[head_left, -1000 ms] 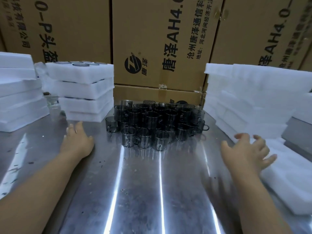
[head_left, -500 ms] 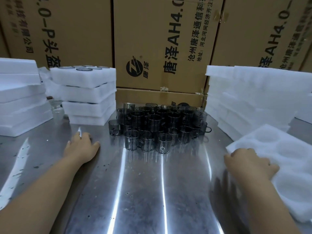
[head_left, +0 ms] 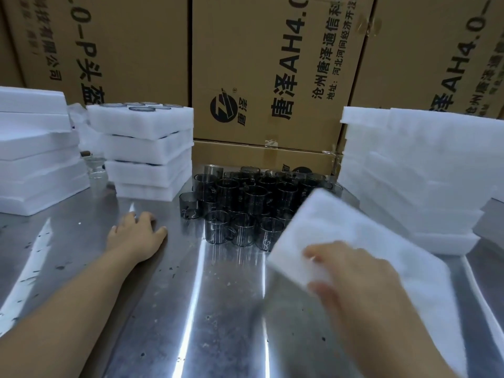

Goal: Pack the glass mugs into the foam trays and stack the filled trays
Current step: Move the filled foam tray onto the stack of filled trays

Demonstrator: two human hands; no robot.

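Head view, with 12 o'clock pointing away from you across the steel table [head_left: 204,309].

Your right hand [head_left: 351,271] is at about 4 o'clock and grasps a white foam tray [head_left: 341,227] by its near edge. The tray is off the table and tilted, and its far corner covers the nearest right-hand mugs in the view. Motion blur smears both the tray and your fingers, so the exact pinch is unclear and I cannot see which face has the pockets.

Your left hand [head_left: 136,236] lies at 10 o'clock, palm down on the steel with relaxed fingers, grasping nothing.

The smoky glass mugs [head_left: 253,208] stand upright in a tight cluster at 12 o'clock, in front of the cardboard cartons [head_left: 259,77].

The stack of filled trays [head_left: 144,148] is at 11 o'clock, with mug rims showing in its top layer. The empty trays [head_left: 409,173] are piled at 2 o'clock, and plain foam slabs [head_left: 35,148] lie at 9 o'clock.

What matters next is the bare steel at 6 o'clock — directly on your side of the mugs and left of the tray. The tray's long axis seems to run from 11 to 5, so it probably needs squaring to the table edge as it comes down. Your left hand is the nearer one to the mugs — just beside the cluster's left flank.
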